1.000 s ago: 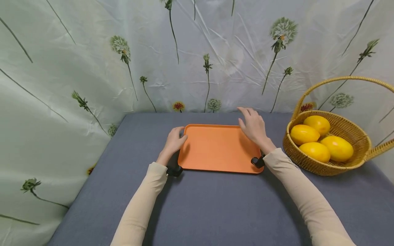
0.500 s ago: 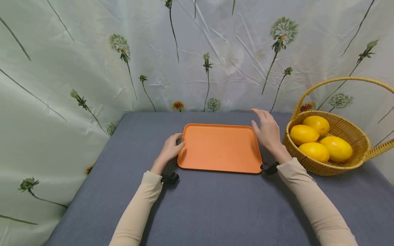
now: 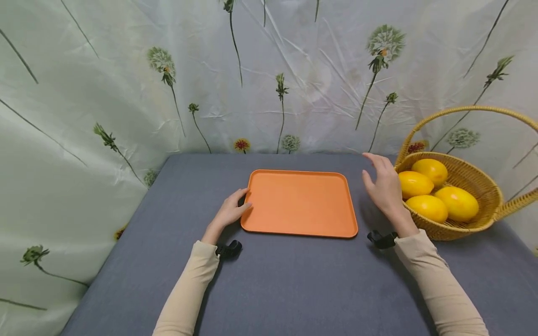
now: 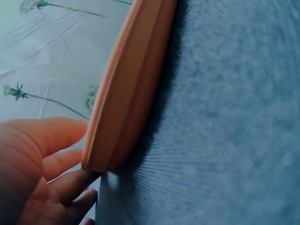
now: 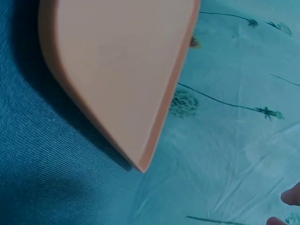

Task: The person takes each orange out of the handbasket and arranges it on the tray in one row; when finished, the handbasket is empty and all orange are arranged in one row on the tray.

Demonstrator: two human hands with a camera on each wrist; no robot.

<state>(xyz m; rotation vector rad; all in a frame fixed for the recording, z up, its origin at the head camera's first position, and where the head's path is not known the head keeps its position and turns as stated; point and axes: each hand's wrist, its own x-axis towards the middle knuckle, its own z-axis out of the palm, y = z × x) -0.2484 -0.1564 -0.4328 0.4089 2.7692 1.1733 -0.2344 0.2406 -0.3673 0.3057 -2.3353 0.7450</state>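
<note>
An orange rectangular tray (image 3: 300, 203) lies flat on the dark cloth. At its left edge is my left hand (image 3: 229, 209), with the thumb and fingers loosely bent around the rim. In the left wrist view the fingertips (image 4: 77, 133) appear right at the tray's end (image 4: 124, 89). My right hand (image 3: 385, 189) is raised between the tray and a woven basket (image 3: 483, 177), fingers spread and nothing in them. It overlaps the basket's left side in the head view. In the right wrist view only its fingertips (image 5: 293, 196) show, apart from the tray (image 5: 112, 70).
Several glossy yellow oval fruits (image 3: 458, 204) sit in the basket, which has a tall arched handle (image 3: 475, 108). A floral curtain (image 3: 328, 84) hangs behind and left of the table (image 3: 286, 284). Both wrists wear black cameras (image 3: 382, 239).
My right hand has moved right, from over the tray's right end to beside the basket. My left hand has slid a little left and nearer. The tray stays in place.
</note>
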